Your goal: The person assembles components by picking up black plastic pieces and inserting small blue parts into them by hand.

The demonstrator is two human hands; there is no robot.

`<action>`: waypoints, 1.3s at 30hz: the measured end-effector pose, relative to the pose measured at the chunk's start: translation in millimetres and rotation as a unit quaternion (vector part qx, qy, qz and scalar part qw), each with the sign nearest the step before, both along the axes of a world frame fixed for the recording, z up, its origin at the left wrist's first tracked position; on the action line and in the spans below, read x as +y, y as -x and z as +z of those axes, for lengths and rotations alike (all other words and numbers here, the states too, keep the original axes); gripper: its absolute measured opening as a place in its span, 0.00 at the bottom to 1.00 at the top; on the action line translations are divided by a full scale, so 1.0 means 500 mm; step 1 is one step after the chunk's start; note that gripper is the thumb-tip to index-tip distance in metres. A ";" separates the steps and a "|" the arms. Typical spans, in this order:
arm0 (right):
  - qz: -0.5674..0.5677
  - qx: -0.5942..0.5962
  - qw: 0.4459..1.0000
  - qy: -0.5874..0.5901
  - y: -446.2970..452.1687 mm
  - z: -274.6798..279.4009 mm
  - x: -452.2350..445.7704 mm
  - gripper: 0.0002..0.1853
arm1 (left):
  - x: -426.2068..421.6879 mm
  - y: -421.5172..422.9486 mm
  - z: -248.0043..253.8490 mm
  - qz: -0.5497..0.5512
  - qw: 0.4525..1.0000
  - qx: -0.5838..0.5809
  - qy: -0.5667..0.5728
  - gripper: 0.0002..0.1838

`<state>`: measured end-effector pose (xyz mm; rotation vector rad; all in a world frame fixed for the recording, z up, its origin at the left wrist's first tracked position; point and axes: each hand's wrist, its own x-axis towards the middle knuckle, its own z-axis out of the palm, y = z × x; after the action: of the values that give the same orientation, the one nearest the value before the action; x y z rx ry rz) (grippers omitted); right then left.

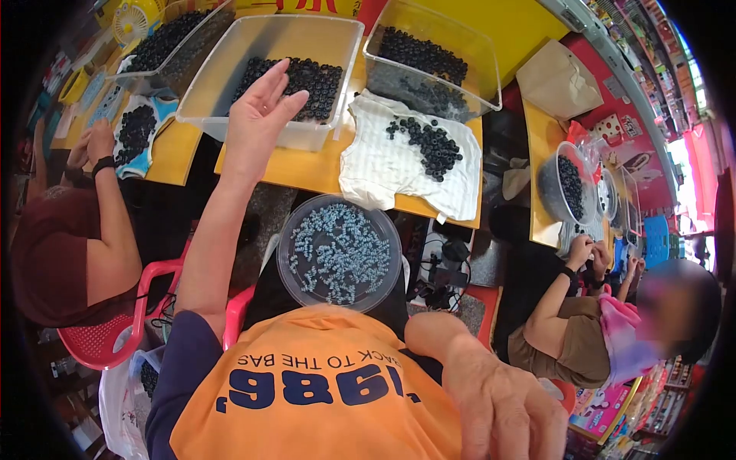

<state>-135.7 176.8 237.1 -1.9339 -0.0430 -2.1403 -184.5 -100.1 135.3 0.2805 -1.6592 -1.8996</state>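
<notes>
My left hand (264, 103) is over the near edge of a clear bin (203, 77) of black ring-like parts (318, 80); its fingers are apart and nothing shows in them. Close to the camera at the lower right is my right hand (502, 391), with bent fingers whose tips are cut off or hidden. A round clear tub (285, 257) of small blue-grey pieces (341, 249) rests at my lap. On the table, a white cloth (368, 153) bears a loose pile of black parts (433, 149).
Another clear bin (491, 84) stands behind the cloth. People sit at tables left (77, 245) and right (567, 330), their hands close to more black parts. A pink chair (100, 337) stands at left; cables and dark devices (448, 264) lie below the table.
</notes>
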 end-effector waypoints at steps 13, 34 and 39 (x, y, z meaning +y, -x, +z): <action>-0.767 -0.011 0.394 -0.506 0.432 -0.404 0.048 0.08 | 0.094 -0.179 -0.169 -0.070 0.983 -0.151 0.072 0.08; -0.336 -0.324 0.777 -0.422 0.219 -0.342 -0.081 0.27 | 0.152 -0.136 -0.156 -0.127 0.966 -0.149 -0.169 0.09; -0.166 -0.421 0.772 -0.446 0.142 -0.373 -0.100 0.25 | 0.157 -0.130 -0.127 -0.134 0.983 -0.070 -0.107 0.15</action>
<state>-206.7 126.7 50.4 -0.4014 1.0073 -2.3637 -119.5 -21.8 71.9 0.2937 -1.6507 -2.3134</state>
